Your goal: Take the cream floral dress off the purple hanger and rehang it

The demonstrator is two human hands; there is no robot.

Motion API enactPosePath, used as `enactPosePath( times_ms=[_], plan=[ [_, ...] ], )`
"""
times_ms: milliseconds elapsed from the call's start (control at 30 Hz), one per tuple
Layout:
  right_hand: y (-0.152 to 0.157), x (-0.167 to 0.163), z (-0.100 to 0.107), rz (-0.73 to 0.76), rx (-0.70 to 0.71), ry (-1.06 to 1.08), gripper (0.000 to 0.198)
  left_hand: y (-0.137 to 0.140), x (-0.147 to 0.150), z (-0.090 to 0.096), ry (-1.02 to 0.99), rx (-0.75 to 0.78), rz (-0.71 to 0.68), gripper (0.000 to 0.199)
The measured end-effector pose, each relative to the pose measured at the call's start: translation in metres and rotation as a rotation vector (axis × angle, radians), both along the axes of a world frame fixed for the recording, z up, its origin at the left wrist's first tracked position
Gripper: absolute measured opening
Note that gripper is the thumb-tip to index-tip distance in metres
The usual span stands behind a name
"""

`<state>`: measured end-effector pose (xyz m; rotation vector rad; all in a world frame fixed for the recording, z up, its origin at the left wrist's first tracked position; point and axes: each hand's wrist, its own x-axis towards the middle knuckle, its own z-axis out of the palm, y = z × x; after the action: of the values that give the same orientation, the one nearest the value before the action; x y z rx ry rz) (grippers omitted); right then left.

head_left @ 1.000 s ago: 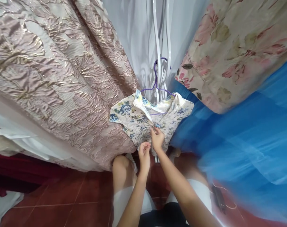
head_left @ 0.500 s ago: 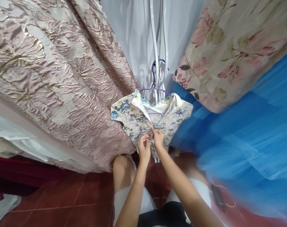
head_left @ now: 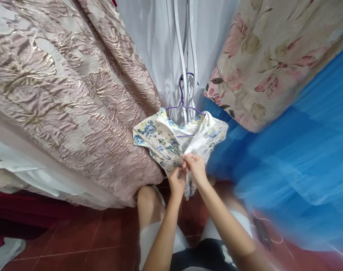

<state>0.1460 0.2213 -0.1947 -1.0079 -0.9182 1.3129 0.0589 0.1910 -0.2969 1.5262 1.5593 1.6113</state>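
A cream blouse [head_left: 161,141] with blue and yellow flowers and a white-lined open neck hangs in front of me on a thin purple hanger [head_left: 181,92]. At the bottom of the neck opening, my right hand [head_left: 196,166] pinches the front edge of the cloth. Just below and to its left, my left hand [head_left: 177,182] has its fingers closed on the same front edge, close to the right fingertips. Whatever small part lies between the fingertips is hidden. The lower part of the blouse is gathered behind my hands.
The hanger's hook is on a white metal rack [head_left: 180,45]. A pink and gold brocade garment [head_left: 103,101] hangs at left, a pink-flowered cloth [head_left: 262,75] and blue sheer fabric [head_left: 296,165] at right. A dark object with a cord [head_left: 262,233] lies on the red tiled floor [head_left: 69,237].
My left hand has moved right and closed on the blouse beside my right hand. The front edges are pulled, the right neck edge folds over more, and the hem bunches downward.
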Motion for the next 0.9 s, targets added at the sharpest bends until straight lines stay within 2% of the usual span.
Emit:
enactPosePath(
  times_ms=[167, 300, 433, 567, 633, 667, 800, 900],
  plan=[
    [0.039, -0.002, 0.060, -0.116, 0.190, 0.024, 0.028, -0.018, 0.019, -0.005, 0.007, -0.040, -0.012, 0.017],
    [0.058, 0.003, 0.096, -0.132, 0.269, 0.011, 0.028, -0.020, 0.036, -0.001, 0.015, -0.012, -0.096, 0.015],
    [0.062, 0.010, 0.114, -0.093, 0.313, 0.013, 0.031, -0.020, 0.039, -0.005, 0.025, 0.017, -0.159, 0.016],
    [0.062, 0.012, 0.118, -0.078, 0.314, 0.006, 0.026, -0.018, 0.020, -0.005, 0.075, 0.000, -0.183, 0.014],
    [0.060, 0.013, 0.114, -0.050, 0.282, 0.008, 0.022, -0.011, 0.006, 0.013, 0.094, 0.083, -0.181, 0.010],
    [0.058, 0.013, 0.111, -0.037, 0.269, 0.010, 0.022, -0.005, -0.002, 0.028, 0.104, 0.150, -0.164, 0.010],
    [0.051, 0.017, 0.105, -0.021, 0.278, 0.005, 0.024, 0.033, -0.030, 0.116, 0.176, 0.443, 0.000, 0.024],
    [0.046, 0.020, 0.108, -0.032, 0.333, -0.022, 0.025, 0.066, -0.041, 0.179, 0.388, 0.509, -0.071, 0.032]
  ],
)
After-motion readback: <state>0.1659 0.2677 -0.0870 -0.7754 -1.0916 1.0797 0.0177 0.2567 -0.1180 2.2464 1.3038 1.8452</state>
